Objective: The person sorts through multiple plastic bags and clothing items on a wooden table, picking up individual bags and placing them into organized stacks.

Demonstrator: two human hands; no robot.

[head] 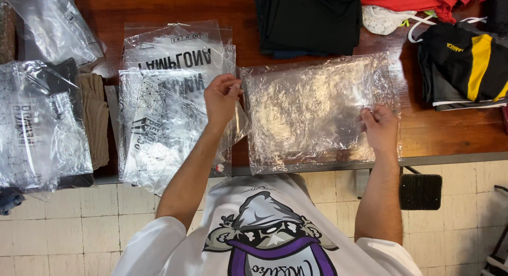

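A clear plastic bag is laid flat on the wooden table near its front edge, pinched at opposite ends by the left hand and right hand. The thin film could slip or tear if tugged unevenly — or be swept against the packed bags just beside it.

A clear bag lies flat on the wooden bench. The left hand pinches its left edge and the right hand grips its right edge. A stack of printed bags sits just left, overhanging the bench's front edge. Dark folded clothes lie behind.
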